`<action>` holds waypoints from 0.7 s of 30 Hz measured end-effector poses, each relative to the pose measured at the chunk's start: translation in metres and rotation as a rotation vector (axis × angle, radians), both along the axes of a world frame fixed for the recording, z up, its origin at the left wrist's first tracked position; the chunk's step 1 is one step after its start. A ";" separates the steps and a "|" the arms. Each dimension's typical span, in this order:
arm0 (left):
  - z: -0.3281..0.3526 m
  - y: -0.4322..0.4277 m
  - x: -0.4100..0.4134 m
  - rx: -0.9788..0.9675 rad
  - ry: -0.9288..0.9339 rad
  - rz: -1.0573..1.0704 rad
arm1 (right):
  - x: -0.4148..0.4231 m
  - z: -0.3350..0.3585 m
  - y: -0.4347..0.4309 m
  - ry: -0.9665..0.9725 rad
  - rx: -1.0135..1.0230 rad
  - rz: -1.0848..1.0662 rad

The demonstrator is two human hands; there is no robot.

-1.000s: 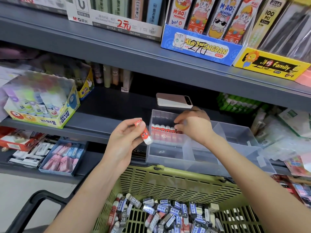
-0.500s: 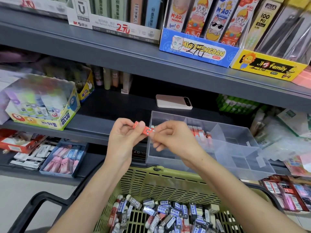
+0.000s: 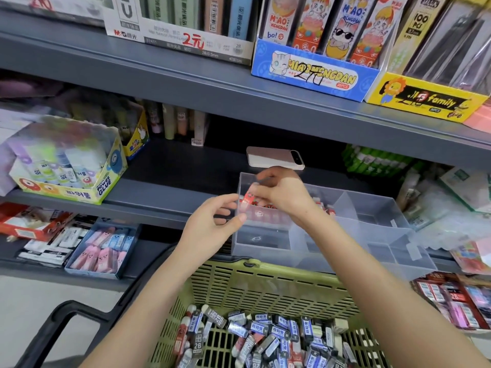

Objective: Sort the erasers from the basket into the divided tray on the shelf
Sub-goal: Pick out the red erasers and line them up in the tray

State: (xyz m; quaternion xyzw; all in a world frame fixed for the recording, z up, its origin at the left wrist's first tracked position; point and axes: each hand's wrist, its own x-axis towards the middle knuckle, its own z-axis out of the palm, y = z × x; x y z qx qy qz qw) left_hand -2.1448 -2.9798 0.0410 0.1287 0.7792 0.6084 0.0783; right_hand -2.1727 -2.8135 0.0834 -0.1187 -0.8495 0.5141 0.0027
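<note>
My right hand (image 3: 284, 195) pinches red eraser (image 3: 248, 196) over tray (image 3: 372, 208), rear left compartment, above row of red erasers (image 3: 261, 215). My left hand (image 3: 212, 224) loose, empty, just beside. Risk: eraser tilted; sloppy release topples row or drops it into basket (image 3: 265, 285).

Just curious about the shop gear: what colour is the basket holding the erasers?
The basket is yellowish green plastic, seen best in the head view.

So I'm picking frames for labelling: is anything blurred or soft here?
Head view: the glue box at left is smeared; the right hand and the red eraser it pinches are slightly soft; the erasers in the basket read sharp.
</note>
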 end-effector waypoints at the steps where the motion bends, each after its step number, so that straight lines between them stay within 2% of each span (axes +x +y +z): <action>1: 0.000 0.000 0.000 0.000 0.001 -0.004 | -0.002 -0.004 -0.003 -0.017 -0.001 -0.025; 4: 0.000 0.000 0.000 -0.002 0.010 -0.013 | -0.007 -0.010 -0.010 -0.027 0.064 -0.066; 8: 0.000 -0.001 -0.002 -0.003 0.035 -0.028 | -0.017 -0.006 -0.017 -0.219 0.505 0.047; 13: -0.001 0.000 -0.004 0.000 0.024 -0.047 | -0.018 -0.002 -0.017 -0.292 0.637 0.102; 16: 0.004 -0.001 -0.006 0.011 0.006 -0.049 | -0.001 0.005 -0.015 -0.086 0.629 0.061; 21: 0.012 0.000 -0.005 -0.027 0.053 -0.035 | 0.077 0.004 -0.016 0.574 0.526 -0.007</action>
